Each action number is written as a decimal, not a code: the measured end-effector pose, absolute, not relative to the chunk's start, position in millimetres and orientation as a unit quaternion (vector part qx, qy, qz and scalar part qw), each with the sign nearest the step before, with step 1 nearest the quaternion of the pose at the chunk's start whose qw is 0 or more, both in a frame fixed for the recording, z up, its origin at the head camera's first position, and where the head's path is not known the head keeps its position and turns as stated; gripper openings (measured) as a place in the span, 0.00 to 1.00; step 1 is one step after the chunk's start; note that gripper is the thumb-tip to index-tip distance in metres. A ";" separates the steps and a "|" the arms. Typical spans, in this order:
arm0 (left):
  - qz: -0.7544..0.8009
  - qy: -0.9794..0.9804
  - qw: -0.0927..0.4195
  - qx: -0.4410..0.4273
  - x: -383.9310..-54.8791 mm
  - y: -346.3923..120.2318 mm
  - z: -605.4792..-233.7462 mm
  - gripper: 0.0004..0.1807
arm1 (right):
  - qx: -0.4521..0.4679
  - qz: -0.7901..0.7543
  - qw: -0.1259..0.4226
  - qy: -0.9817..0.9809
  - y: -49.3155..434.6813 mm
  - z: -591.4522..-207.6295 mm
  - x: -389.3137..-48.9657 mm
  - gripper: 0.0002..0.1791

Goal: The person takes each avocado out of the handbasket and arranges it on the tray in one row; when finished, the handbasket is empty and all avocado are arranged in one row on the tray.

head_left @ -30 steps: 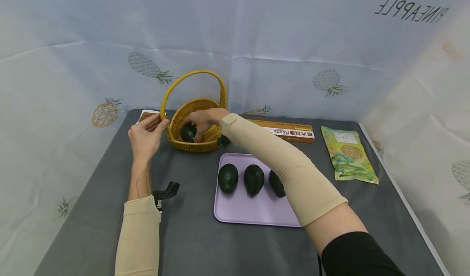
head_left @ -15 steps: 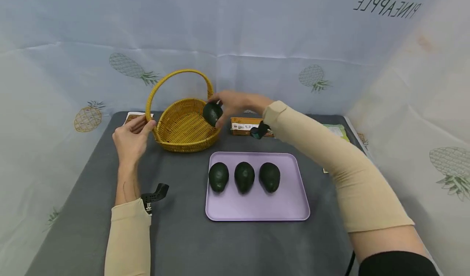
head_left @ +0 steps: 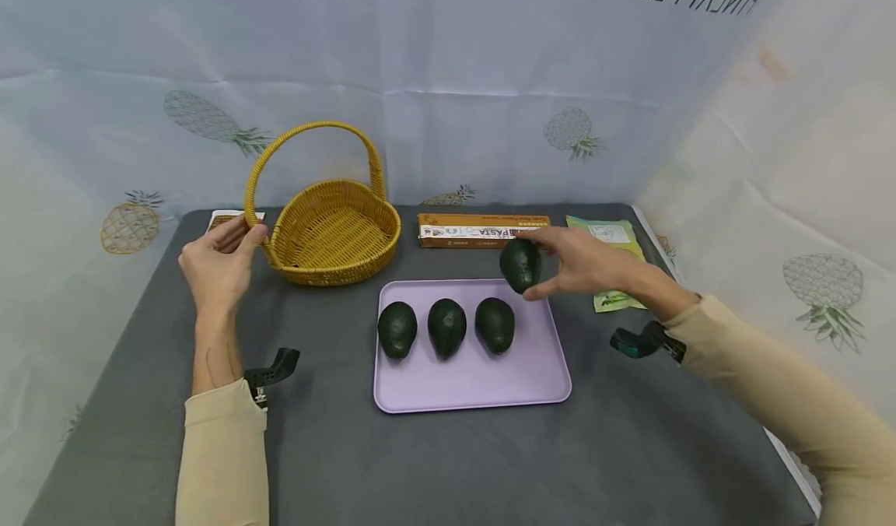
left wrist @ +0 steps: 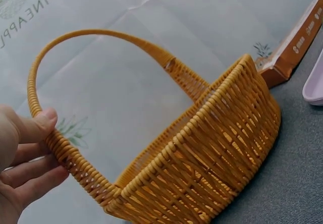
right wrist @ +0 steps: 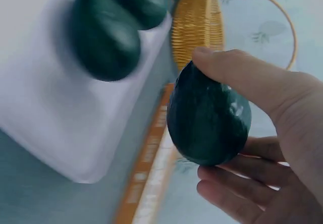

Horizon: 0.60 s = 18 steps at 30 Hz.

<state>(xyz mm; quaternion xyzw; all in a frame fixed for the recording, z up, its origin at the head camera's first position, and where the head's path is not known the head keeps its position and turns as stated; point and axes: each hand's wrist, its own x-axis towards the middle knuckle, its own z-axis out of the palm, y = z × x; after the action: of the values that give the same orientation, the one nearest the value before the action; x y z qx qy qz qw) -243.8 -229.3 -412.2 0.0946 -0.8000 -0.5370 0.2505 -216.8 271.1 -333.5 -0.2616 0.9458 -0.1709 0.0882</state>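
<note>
My right hand (head_left: pixel 577 261) grips a dark green avocado (head_left: pixel 520 265) between thumb and fingers, over the far right corner of the lilac tray (head_left: pixel 469 390). Three more avocados lie in a row on that tray; the rightmost avocado (head_left: pixel 495 325) is nearest to the held one. At the left, my left hand (head_left: pixel 220 265) pinches the side of the arched handle of a yellow woven basket (head_left: pixel 336 234). In the left wrist view, thumb and fingers close on the handle (left wrist: pixel 60 146). Nothing lies inside the basket in the head view.
A brown pasta box (head_left: pixel 455 232) lies behind the tray, along the table's back edge. Behind my right hand is a green and yellow food packet (head_left: pixel 616 234), partly covered. A small brown and white pack (head_left: pixel 224 218) shows behind my left hand. A pineapple-print curtain (head_left: pixel 462 59) hangs behind the table.
My right hand has lifted the avocado out of the basket and carried it right, over the tray's far corner. My left hand stays on the basket handle. The head view has swung right.
</note>
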 end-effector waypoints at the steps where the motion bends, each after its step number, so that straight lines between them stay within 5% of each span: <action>1: -0.536 -0.800 0.250 0.098 -243.7 -230.2 -412.2 0.30 | -0.256 -0.169 0.087 0.948 276.6 -341.0 -208.9 0.54; 18: -0.533 -0.798 0.257 0.113 -246.5 -228.2 -413.8 0.29 | -0.225 -0.183 0.098 0.952 309.8 -406.7 -162.0 0.53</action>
<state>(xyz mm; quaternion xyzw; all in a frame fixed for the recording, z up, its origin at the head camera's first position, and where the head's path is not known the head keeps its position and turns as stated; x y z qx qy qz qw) -246.5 -228.2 -413.8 0.1127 -0.7984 -0.5328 0.2567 -162.0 309.8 -406.7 -0.2254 0.9519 -0.1829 0.0983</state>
